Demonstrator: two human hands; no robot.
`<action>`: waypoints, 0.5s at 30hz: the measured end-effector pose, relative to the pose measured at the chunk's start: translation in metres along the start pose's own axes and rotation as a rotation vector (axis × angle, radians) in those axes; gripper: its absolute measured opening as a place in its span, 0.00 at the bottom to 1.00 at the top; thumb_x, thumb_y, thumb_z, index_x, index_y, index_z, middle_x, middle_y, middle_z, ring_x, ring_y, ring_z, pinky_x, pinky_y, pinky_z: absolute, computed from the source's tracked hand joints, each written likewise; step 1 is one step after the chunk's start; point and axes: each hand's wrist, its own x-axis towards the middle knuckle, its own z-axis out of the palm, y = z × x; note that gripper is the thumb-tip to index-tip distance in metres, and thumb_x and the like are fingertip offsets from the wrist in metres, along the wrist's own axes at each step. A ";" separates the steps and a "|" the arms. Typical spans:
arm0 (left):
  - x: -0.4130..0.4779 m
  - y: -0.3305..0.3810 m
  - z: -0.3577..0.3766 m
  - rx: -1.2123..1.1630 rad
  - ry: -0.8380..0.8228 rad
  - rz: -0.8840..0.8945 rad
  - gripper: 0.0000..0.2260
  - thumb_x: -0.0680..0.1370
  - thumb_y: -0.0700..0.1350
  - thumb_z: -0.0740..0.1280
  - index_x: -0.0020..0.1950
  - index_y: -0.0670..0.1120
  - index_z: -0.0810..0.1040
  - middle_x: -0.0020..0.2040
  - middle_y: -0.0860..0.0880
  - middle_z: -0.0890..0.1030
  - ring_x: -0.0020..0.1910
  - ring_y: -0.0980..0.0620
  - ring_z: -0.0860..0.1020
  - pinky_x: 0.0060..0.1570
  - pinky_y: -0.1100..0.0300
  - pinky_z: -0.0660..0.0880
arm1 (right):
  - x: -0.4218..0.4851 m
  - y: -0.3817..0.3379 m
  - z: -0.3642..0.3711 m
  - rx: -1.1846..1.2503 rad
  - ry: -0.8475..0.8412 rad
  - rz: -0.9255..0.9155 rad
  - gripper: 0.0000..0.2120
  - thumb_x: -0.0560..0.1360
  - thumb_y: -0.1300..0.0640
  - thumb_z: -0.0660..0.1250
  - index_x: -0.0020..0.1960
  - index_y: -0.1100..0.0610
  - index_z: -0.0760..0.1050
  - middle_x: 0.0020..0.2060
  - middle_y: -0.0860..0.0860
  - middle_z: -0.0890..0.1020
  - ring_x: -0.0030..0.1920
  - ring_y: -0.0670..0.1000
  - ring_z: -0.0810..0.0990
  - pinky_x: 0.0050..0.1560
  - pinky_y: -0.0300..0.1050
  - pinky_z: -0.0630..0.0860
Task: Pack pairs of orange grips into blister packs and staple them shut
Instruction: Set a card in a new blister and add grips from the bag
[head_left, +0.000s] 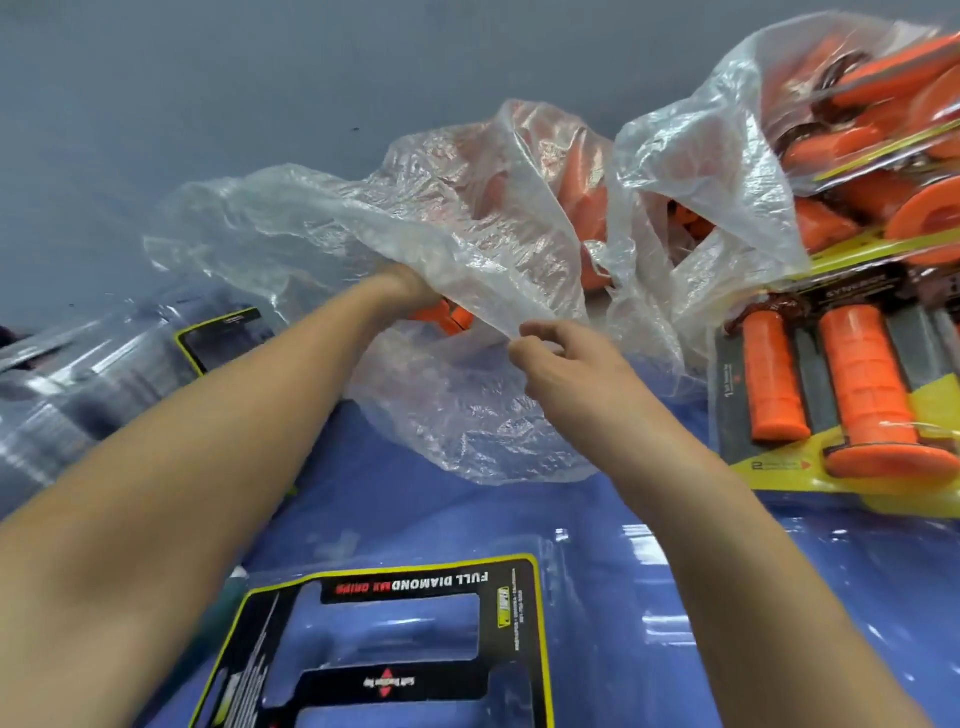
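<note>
My left hand reaches into a crumpled clear plastic bag and is mostly hidden under the film; an orange grip shows right at its fingers, but the hold itself is covered. My right hand pinches the bag's front edge between thumb and fingertips. More loose orange grips lie deeper in the bag. An open blister pack with a black and yellow card lies near me, its two cavities holding nothing.
Packed blister packs with orange grips are piled at the right, more of them in a second clear bag. A stack of clear blister shells lies at the left. The table top is blue.
</note>
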 end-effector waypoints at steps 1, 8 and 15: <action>-0.009 0.001 -0.011 -0.085 0.059 0.018 0.03 0.78 0.42 0.68 0.47 0.44 0.77 0.45 0.41 0.79 0.39 0.51 0.77 0.39 0.63 0.76 | -0.003 -0.004 0.003 -0.027 -0.011 -0.017 0.14 0.80 0.53 0.61 0.65 0.50 0.73 0.39 0.43 0.77 0.34 0.40 0.77 0.29 0.33 0.70; -0.155 -0.054 -0.085 -0.349 -0.070 0.143 0.13 0.73 0.48 0.74 0.55 0.45 0.77 0.42 0.50 0.86 0.36 0.54 0.82 0.39 0.59 0.80 | -0.040 -0.032 0.034 0.002 -0.075 -0.152 0.16 0.79 0.48 0.65 0.66 0.45 0.70 0.55 0.50 0.79 0.54 0.50 0.80 0.55 0.48 0.75; -0.230 -0.108 -0.082 0.089 0.169 0.507 0.18 0.74 0.48 0.73 0.63 0.57 0.77 0.54 0.59 0.79 0.53 0.63 0.76 0.53 0.71 0.70 | -0.076 -0.034 0.054 0.011 -0.227 -0.319 0.09 0.76 0.56 0.71 0.56 0.51 0.80 0.43 0.49 0.83 0.45 0.52 0.83 0.51 0.48 0.80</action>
